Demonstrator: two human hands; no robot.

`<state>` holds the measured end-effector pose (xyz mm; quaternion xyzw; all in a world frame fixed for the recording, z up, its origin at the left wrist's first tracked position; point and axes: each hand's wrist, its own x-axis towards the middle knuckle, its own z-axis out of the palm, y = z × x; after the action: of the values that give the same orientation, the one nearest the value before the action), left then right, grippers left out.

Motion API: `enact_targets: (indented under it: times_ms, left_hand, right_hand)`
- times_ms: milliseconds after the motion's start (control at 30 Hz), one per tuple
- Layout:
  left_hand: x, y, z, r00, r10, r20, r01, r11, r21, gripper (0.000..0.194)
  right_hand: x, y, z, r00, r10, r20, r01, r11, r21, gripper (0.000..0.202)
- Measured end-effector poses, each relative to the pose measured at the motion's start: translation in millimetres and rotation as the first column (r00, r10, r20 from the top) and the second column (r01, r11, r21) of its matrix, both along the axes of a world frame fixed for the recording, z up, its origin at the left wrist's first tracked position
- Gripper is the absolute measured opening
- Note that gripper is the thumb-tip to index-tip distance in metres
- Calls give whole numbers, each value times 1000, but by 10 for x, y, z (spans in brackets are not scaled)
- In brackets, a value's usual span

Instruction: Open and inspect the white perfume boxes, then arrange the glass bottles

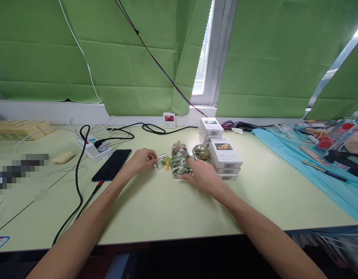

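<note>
Front glass jar (180,170) standing left of front white box stack (229,158), being touched by right hand (203,174); thumb and forefinger being held apart along jar's side, firmness of grip cannot be told. Small vials (166,160) lying farther left of stack; left hand (141,159) being held beside them, fingers being curled, pinch cannot be told. Jar probably weighty, stiff, slippery, breakable; best being gripped low around body. Barcodes (227,178) being shown on stack; print too small to be read.

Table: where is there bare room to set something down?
Bare: between the forearms, from the glass jars to the front edge; and between the white boxes and blue sheet. Crowded: around jars and right hand; around phone and cables.
</note>
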<state>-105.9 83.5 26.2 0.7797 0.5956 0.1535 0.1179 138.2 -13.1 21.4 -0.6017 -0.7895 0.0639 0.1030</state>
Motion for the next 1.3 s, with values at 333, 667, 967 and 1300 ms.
enact_targets:
  times_ms: [333,667,967,1300]
  left_hand:
    - [-13,19,-33,999,-1,-48,1,1000,-4,15]
    - [-22,20,-69,997,-9,-73,6,999,-35,16]
    - [-9,-3,-41,998,-19,-56,17,999,-39,13]
    - [2,8,-74,1000,-1,-28,0,1000,-16,10]
  right_hand:
    - [-7,-24,31,1000,-10,2,10,1000,-26,35]
    - [-6,-18,33,1000,-8,7,9,1000,-27,33]
    - [-27,-32,62,1000,-17,2,17,999,-36,34]
    - [-19,-20,22,996,-65,-60,65,998,3,42]
